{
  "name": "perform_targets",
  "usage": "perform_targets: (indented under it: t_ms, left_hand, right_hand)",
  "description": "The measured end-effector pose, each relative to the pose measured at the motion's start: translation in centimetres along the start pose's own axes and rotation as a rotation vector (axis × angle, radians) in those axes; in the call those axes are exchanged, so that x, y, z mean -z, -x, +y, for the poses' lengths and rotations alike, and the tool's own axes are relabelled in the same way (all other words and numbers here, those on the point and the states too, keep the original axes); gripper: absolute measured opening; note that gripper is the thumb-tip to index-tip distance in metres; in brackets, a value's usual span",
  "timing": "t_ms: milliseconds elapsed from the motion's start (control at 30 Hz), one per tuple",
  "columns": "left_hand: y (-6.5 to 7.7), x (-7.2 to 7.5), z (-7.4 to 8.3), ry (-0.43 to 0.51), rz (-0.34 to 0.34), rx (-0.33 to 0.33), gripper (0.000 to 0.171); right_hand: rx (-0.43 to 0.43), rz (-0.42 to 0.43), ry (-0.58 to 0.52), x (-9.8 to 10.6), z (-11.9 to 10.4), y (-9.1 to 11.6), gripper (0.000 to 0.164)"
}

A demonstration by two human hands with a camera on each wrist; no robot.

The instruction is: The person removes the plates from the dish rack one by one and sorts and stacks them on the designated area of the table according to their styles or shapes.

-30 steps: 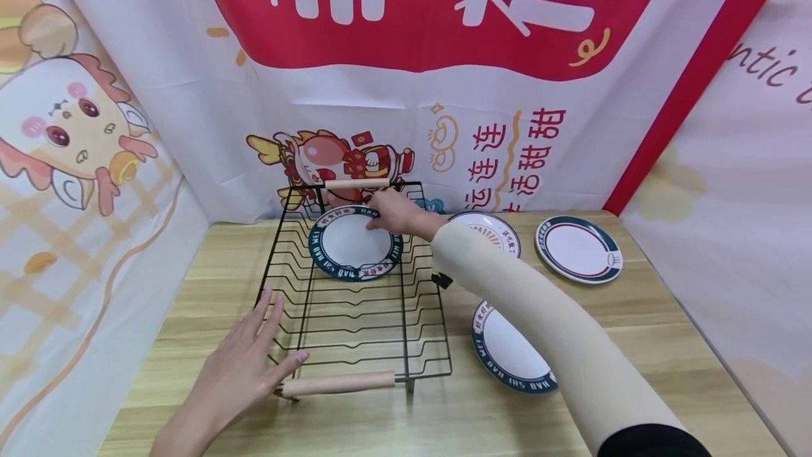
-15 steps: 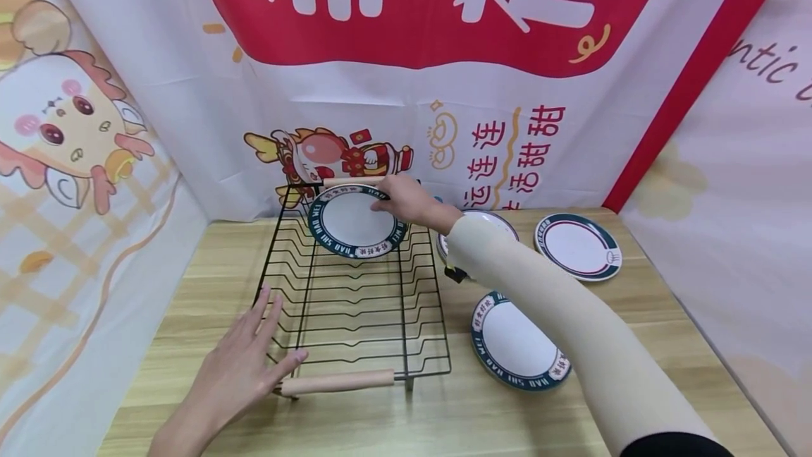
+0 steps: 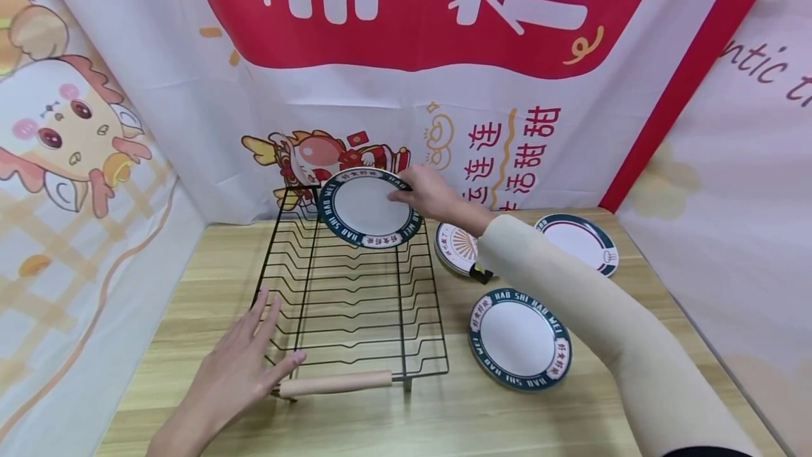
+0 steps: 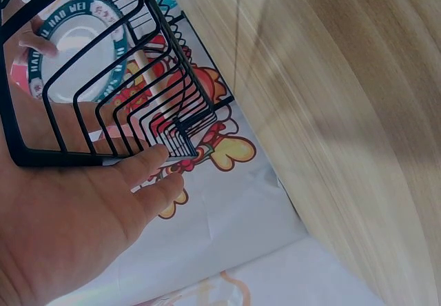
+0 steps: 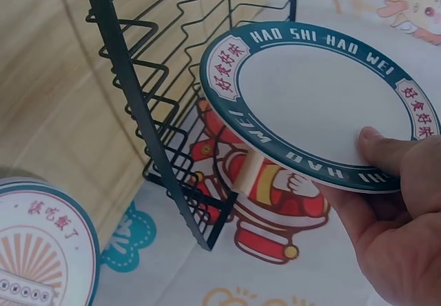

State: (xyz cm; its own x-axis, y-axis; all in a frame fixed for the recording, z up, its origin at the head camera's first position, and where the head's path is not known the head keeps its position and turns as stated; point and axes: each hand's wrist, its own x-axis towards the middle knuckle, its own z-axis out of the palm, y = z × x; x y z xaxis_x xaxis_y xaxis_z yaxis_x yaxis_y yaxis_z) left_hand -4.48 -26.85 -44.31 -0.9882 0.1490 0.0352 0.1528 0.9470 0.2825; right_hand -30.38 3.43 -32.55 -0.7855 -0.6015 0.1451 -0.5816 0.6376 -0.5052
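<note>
My right hand pinches the right rim of a white plate with a dark green lettered border, thumb on its face and fingers beneath. The plate is tilted above the far end of a black wire dish rack. In the right wrist view the plate hangs apart from the rack's wires. My left hand rests at the near left corner of the rack, fingers spread along its side. The left wrist view shows the fingers straight against the rack's outer frame.
Right of the rack, a green-bordered plate lies on the wooden table. Behind it sit a plate with a sunburst print and, farther right, another green-rimmed plate, partly behind my sleeve. A printed cloth hangs behind the table.
My right hand has lifted the plate up from the rack's far end and moved it slightly right. The left hand has stayed by the rack's near left corner.
</note>
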Motion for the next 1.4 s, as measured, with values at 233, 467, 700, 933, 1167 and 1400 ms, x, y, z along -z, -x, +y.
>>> perform_targets:
  t_ms: [233,467,700,933,1167,1400]
  left_hand:
    - [0.1,-0.1,-0.1,0.000,0.000,-0.005,0.103]
    - [0.0,-0.2,-0.1,0.005,0.004,-0.006,0.102]
    - [0.0,-0.2,-0.1,0.008,0.008,-0.010,0.103]
    - [0.0,-0.2,-0.2,0.006,0.009,-0.011,0.102]
    - [-0.1,-0.2,-0.1,0.007,0.009,-0.013,0.102]
    - [-0.2,-0.2,-0.1,0.009,0.013,-0.014,0.103]
  right_hand:
    - [0.000,0.033,0.000,1.7,0.3,2.1,0.024]
    - [-0.013,0.094,0.025,3.4,0.6,3.9,0.015]
    - [-0.005,0.186,0.024,4.9,0.8,5.8,0.015]
    - [-0.026,0.213,0.005,5.8,1.4,7.9,0.018]
    - [-0.116,0.222,0.006,6.8,2.5,10.2,0.019]
    - [-0.223,0.219,-0.017,7.7,4.1,13.3,0.023]
